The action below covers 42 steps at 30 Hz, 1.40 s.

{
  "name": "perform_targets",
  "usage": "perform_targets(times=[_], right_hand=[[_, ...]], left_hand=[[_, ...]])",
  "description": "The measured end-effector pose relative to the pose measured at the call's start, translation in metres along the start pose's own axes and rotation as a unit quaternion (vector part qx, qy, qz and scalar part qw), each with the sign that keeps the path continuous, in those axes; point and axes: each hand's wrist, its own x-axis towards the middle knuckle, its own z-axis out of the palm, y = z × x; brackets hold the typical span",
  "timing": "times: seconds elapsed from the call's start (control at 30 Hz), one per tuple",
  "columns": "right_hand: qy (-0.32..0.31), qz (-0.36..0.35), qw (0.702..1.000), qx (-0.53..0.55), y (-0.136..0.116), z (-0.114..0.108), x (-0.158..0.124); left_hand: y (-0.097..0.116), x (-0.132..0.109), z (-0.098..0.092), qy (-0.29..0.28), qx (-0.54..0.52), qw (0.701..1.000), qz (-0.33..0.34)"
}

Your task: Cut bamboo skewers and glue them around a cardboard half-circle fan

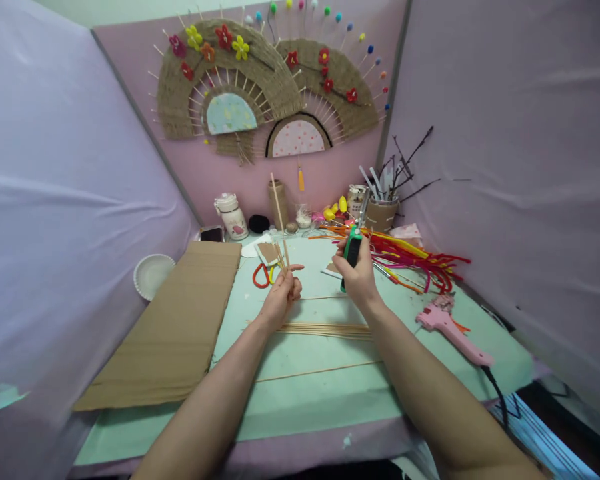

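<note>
My left hand (pixel 281 297) is closed around a bundle of thin bamboo sticks. One long pale stick (pixel 280 213) rises upright from its fingers; shorter ones fan out beside it. My right hand (pixel 363 273) grips hand pliers (pixel 353 250) with green and black handles, their metal jaws pointing up and away from the sticks. Below both hands, a row of bamboo skewers (pixel 325 329) lies across the pale green table (pixel 320 407). One single skewer (pixel 320 371) lies nearer to me. Scissors with red and yellow handles (pixel 261 276) rest just left of my left hand.
A cardboard sheet (pixel 180 320) covers the table's left side, beside a white dish (pixel 153 275). On the right are a pink glue gun (pixel 455 330) and colourful pipe cleaners (pixel 420 257). A jar (pixel 231 217), twine roll (pixel 279 203) and a pot with twigs (pixel 381 213) stand behind.
</note>
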Motion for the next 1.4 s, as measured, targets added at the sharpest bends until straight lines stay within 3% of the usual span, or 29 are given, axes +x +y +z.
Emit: perform_targets(times=[0.17, 0.37, 0.57, 0.77, 1.0, 1.4], right_hand=[[0.007, 0.013, 1.0, -0.012, -0.003, 0.0, 0.001], [-0.005, 0.012, 1.0, -0.027, -0.004, 0.001, 0.0], [-0.007, 0.007, 1.0, -0.025, 0.0, 0.001, -0.001], [-0.016, 0.004, 1.0, -0.023, 0.002, 0.002, -0.002], [-0.023, 0.007, 1.0, -0.018, 0.0, 0.003, -0.003], [-0.027, -0.006, 0.999, -0.03, 0.005, 0.003, -0.002]], left_hand=[[-0.013, -0.002, 0.004, 0.005, 0.026, 1.0, -0.014], [-0.015, -0.005, 0.0, 0.024, 0.074, 0.997, 0.02], [-0.002, -0.006, -0.006, 0.085, 0.203, 0.975, -0.032], [0.002, -0.007, -0.007, 0.113, 0.178, 0.974, -0.089], [-0.013, -0.01, 0.007, 0.13, 0.183, 0.974, 0.001], [-0.013, -0.01, 0.011, 0.088, 0.14, 0.986, 0.032]])
